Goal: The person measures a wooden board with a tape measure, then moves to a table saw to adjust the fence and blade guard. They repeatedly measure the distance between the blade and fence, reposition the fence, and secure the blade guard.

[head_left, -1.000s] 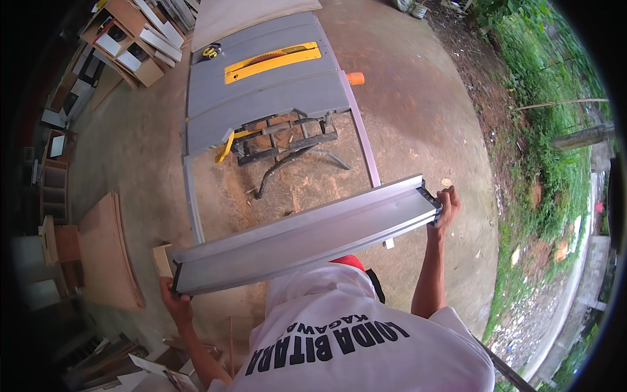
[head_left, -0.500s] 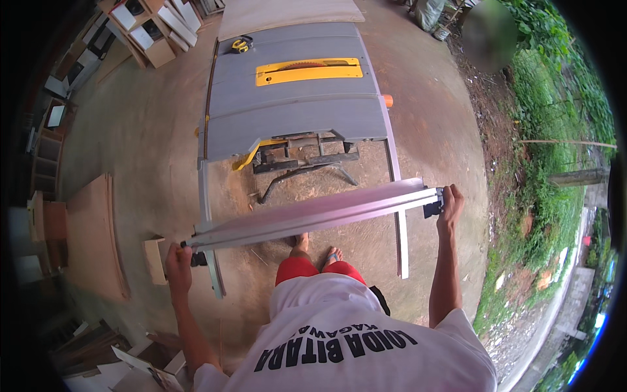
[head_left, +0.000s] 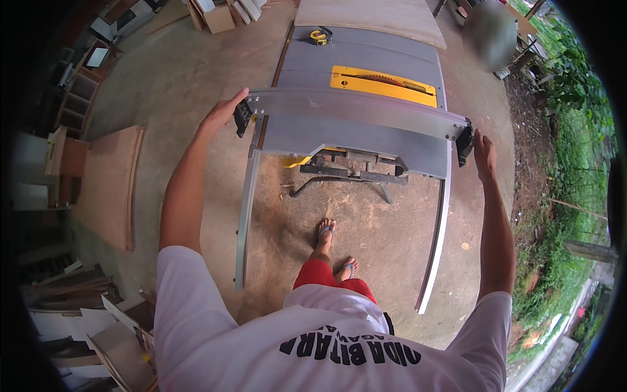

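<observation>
A long grey metal rip fence [head_left: 353,106] lies crosswise over the grey top of a table saw [head_left: 353,134], with a black bracket at each end. My left hand [head_left: 223,116] holds its left end, thumb along the top by the black bracket. At the other end, my right hand [head_left: 484,154] is closed beside the right bracket [head_left: 464,142]; its fingertips are partly hidden. Whether the fence rests on the saw or hangs just above it, I cannot tell. Beyond it shows the yellow throat plate [head_left: 345,76] with the toothed blade [head_left: 392,80].
Two rails, left [head_left: 246,219] and right [head_left: 434,248], stretch from the saw toward me. A yellow-black tape measure [head_left: 320,36] sits on the far left of the top. Plywood sheets [head_left: 111,186] lie left; greenery [head_left: 575,150] borders the right.
The fence has moved away from me, from over the near rail ends to across the saw top. Both arms now reach farther forward. My view has shifted left.
</observation>
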Motion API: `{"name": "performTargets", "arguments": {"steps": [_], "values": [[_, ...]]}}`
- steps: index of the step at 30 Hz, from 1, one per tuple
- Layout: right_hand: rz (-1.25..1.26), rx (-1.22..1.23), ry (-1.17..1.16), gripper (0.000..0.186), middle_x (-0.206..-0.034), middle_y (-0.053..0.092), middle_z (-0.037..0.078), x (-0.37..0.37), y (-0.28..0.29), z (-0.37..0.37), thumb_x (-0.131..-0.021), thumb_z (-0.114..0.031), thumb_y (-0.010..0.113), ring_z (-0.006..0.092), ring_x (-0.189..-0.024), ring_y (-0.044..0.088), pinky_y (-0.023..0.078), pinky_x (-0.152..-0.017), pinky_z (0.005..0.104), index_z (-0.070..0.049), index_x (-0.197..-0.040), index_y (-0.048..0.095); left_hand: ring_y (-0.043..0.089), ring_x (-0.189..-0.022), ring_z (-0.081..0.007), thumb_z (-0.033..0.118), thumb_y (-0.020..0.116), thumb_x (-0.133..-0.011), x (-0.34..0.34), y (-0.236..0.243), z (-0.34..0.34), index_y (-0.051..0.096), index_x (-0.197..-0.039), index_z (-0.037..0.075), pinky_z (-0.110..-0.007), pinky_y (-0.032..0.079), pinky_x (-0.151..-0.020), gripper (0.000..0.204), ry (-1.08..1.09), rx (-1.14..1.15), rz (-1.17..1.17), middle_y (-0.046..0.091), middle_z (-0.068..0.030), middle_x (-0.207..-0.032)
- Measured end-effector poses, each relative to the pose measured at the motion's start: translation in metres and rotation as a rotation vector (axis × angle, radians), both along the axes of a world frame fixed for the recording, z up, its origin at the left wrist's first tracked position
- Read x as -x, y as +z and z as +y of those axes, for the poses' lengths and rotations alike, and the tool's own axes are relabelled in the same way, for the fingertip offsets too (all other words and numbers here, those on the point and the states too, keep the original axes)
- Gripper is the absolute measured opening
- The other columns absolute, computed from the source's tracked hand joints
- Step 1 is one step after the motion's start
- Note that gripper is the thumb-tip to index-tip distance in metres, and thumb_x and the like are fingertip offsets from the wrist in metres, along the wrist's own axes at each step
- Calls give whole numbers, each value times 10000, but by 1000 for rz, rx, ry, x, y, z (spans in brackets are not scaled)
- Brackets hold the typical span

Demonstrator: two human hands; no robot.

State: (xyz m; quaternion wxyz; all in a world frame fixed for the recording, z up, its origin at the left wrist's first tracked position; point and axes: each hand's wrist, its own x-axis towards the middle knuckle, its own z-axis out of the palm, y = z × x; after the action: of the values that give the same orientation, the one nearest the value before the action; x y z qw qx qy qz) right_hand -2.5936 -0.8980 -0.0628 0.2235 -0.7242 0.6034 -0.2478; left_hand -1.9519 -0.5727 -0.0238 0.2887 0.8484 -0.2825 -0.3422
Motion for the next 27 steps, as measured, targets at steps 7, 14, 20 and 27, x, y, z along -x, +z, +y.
{"name": "performTargets", "arguments": {"steps": [7, 14, 20, 27], "values": [[12, -24, -25, 615, -907, 739, 187, -8, 4, -24, -994, -526, 537, 251, -879, 690, 503, -810, 380, 57, -945, 726, 359, -688, -115, 851, 564, -806, -28, -47, -18, 691, -960, 163, -276, 316, -638, 716, 64, -60, 92, 432, 50, -759], [-157, 64, -27, 542, -791, 661, 43, -25, 66, -17, -963, -516, 621, 112, -700, 537, 414, -628, 299, 10, -967, 753, 313, -628, -94, 817, 622, -804, -29, -39, -21, 529, -727, 207, -264, 308, -601, 622, 102, -53, 311, 361, 62, -696], [-259, 81, 45, 530, -843, 621, -6, -26, 97, -20, -994, -517, 610, 91, -770, 474, 378, -715, 270, -8, -1034, 754, 337, -634, -96, 793, 648, -809, -38, -62, -21, 564, -783, 211, -261, 317, -599, 589, 174, 54, 431, 389, 58, -696], [-143, 78, -55, 524, -761, 555, -30, -38, 96, -4, -988, -511, 614, 77, -686, 414, 339, -614, 281, -7, -1013, 756, 349, -630, -89, 766, 650, -831, -44, -66, -9, 592, -860, 230, -250, 318, -595, 540, 180, 49, 442, 411, 65, -714]]}}
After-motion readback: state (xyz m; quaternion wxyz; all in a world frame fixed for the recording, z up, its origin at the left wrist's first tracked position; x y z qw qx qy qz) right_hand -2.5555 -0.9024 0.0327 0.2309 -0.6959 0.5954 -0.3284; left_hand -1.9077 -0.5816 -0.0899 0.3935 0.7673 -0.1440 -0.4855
